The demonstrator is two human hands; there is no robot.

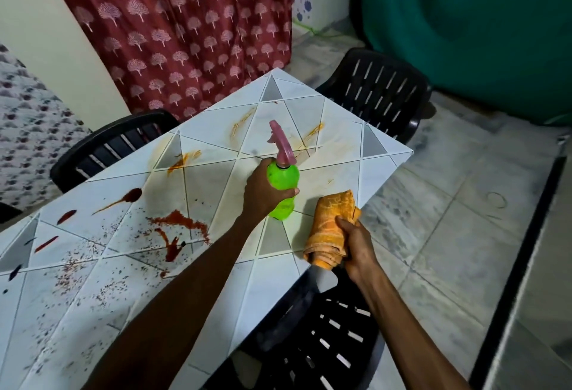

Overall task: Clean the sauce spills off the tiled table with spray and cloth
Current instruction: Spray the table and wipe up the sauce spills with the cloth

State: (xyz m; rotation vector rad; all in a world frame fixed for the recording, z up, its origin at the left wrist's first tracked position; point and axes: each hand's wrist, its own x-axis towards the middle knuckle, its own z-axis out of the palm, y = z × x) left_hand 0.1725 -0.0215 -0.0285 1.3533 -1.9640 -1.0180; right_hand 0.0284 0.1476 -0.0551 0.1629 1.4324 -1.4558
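Observation:
A white tiled table [380, 170] with grey triangles fills the left and middle. Dark red sauce [176, 231] is pooled and splattered on its near-left part. Fainter orange smears [244, 123] mark the far part. My left hand [263, 194] grips a green spray bottle [283, 191] with a pink trigger head, held upright above the table, nozzle pointing away to the left. My right hand [356, 244] grips a bunched orange cloth [332, 228] that lies on the table's right edge.
Black plastic chairs stand around the table: one at the far right [380, 92], one at the left [111, 145], one tucked under the near edge [328, 337]. A maroon patterned curtain [185, 27] hangs behind. Pale tiled floor [458, 228] lies to the right.

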